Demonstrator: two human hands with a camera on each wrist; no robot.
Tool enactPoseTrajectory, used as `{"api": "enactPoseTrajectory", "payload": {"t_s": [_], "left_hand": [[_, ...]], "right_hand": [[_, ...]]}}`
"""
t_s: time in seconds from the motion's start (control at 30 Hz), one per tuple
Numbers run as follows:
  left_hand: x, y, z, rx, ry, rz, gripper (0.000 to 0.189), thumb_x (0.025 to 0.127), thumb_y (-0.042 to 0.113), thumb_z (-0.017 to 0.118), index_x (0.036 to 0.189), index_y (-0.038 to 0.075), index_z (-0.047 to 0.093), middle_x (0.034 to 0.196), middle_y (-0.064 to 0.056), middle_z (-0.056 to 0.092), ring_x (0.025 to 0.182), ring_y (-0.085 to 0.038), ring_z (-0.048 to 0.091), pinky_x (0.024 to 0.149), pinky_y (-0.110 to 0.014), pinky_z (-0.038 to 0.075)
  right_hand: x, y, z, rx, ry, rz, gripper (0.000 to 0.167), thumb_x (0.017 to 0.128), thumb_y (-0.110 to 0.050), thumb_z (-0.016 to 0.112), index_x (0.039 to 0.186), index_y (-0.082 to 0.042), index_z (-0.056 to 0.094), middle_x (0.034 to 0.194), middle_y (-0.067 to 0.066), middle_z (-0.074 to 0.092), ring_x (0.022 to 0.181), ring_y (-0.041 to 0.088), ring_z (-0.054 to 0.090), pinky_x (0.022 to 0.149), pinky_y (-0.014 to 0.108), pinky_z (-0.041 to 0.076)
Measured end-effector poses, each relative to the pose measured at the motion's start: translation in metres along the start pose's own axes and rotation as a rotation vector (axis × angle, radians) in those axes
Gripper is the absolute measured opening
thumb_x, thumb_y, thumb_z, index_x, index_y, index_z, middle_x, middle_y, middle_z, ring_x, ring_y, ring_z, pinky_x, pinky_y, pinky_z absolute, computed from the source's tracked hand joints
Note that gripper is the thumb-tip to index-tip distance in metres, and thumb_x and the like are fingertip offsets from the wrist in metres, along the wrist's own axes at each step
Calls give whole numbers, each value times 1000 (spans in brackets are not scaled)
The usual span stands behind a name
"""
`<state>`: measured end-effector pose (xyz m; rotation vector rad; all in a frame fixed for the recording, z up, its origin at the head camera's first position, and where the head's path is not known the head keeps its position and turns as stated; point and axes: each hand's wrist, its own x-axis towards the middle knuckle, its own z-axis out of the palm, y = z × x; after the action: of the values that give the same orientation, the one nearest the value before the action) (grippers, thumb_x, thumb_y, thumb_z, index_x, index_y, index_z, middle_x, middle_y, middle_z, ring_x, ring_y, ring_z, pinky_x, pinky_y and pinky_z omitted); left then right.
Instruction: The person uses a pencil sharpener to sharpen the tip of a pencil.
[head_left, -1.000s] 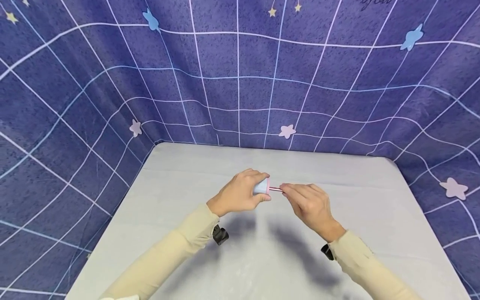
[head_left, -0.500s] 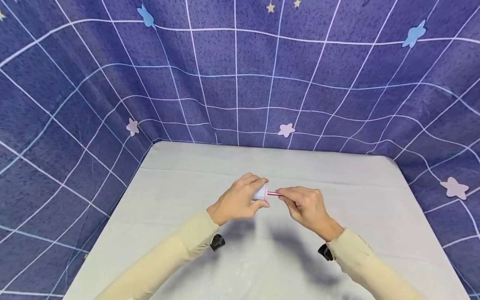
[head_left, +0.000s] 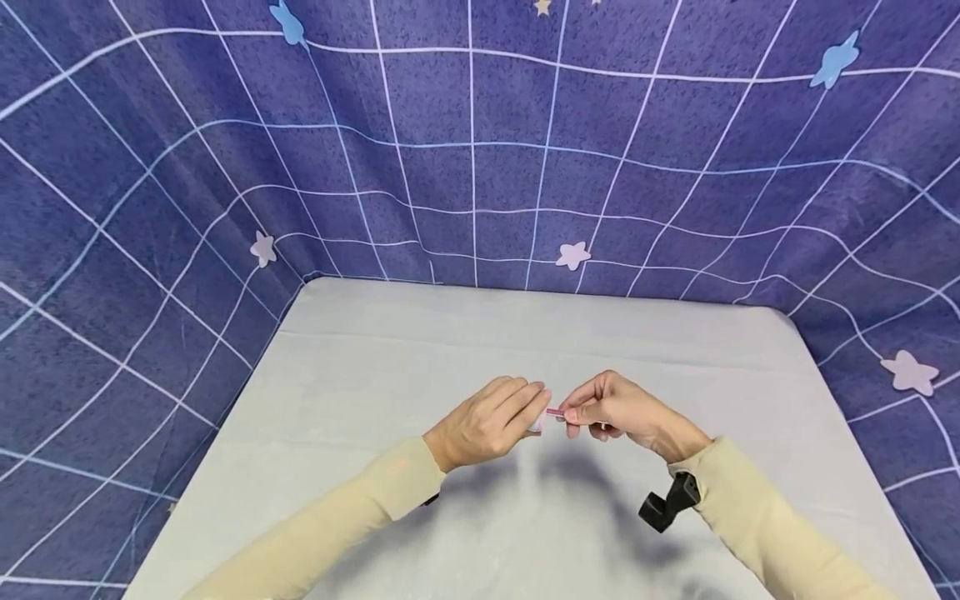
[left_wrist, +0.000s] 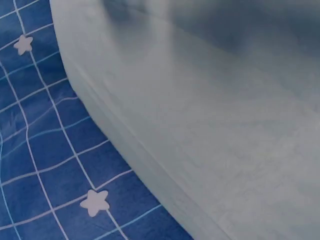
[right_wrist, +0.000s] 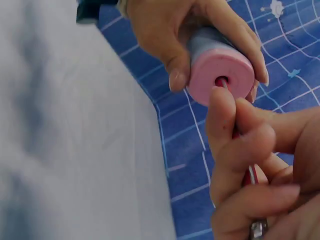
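Note:
My left hand (head_left: 487,423) grips a rounded pencil sharpener with a pale blue body and a pink end face (right_wrist: 204,76). In the head view, the fingers cover most of the sharpener (head_left: 537,426). A thin red-and-silver striped pencil (right_wrist: 251,175) has its front end in the hole of the pink face. My right hand (head_left: 626,410) pinches that pencil between thumb and fingers close to the hole, and the rest of the shaft runs back under the fingers. Both hands are above the table. The left wrist view shows neither the left hand nor the sharpener.
A white-covered table (head_left: 375,350) lies under the hands, with their shadows on it. A blue-purple curtain (head_left: 450,183) with grid lines and stars hangs along the back and sides. Dark wrist cameras, such as the right one (head_left: 670,502), sit below the sleeves.
My left hand has rolled over, hiding more of the sharpener. The right hand has turned so that its thumb and finger undersides show. Both hands sit slightly lower, the pencil still at the hole.

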<state>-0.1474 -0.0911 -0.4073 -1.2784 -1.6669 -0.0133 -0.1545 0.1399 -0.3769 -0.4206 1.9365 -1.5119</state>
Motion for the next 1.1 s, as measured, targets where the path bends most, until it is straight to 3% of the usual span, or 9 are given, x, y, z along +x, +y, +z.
{"api": "enactPoseTrajectory", "payload": {"t_s": [0.07,0.17,0.3,0.4,0.53,0.67,0.8,0.93,1.1], "left_hand": [[-1,0,1,-6,-26,-42,41,101,28,44,110,-7,63,103,-15,67,86,-23,62,80,-30,53],[0,-2,0,-34,-85,-130,46,95,35,53,112,-6,62,103,-12,67,87,-21,61,82,-30,51],[4,-9,-2,-100,-169,-250,58,79,41,69,115,-3,61,105,-8,66,91,-21,61,83,-32,49],[8,-14,-4,-194,-253,-340,60,76,40,73,117,-2,61,107,-8,66,95,-20,61,84,-32,49],[19,-26,-10,-467,-517,-502,59,83,38,70,123,-4,58,111,-11,66,102,-22,61,92,-33,49],[27,-39,-13,-687,-740,-652,59,86,36,69,127,-4,56,112,-11,66,103,-20,60,94,-33,48],[29,-43,-12,-818,-773,-744,54,85,32,71,125,-2,59,109,-9,67,90,-14,61,83,-28,51],[30,-45,-12,-907,-778,-828,56,79,31,77,124,1,61,110,-7,67,79,-9,57,67,-20,49],[30,-45,-15,-894,-774,-813,62,73,30,82,125,2,61,111,-7,67,81,-11,56,66,-19,47]], "right_hand": [[1,2,2,-38,54,-19,24,85,-7,63,100,12,67,67,-3,69,43,5,46,38,16,25],[2,4,8,-108,182,-127,21,84,-5,65,100,9,67,76,6,72,52,6,57,42,19,41],[1,9,16,-357,391,-379,19,78,-3,74,97,-2,70,82,9,72,61,3,59,53,24,52],[1,14,19,-611,563,-584,24,72,-2,79,93,-9,71,82,4,72,62,3,59,52,21,48],[4,20,21,-721,677,-743,24,71,1,79,91,-9,72,80,0,71,64,4,60,53,18,47],[6,25,23,-699,677,-810,24,71,4,78,90,-9,72,79,-1,70,64,3,58,54,16,47],[8,29,23,-773,725,-920,24,69,3,78,90,-9,72,80,-1,71,65,9,63,53,19,48],[11,30,24,-880,804,-1012,7,84,-13,71,89,-10,72,80,-1,72,67,13,67,54,25,50],[12,29,27,-1013,905,-1094,27,97,-29,55,88,-10,72,77,-1,71,60,14,64,50,29,48]]}}
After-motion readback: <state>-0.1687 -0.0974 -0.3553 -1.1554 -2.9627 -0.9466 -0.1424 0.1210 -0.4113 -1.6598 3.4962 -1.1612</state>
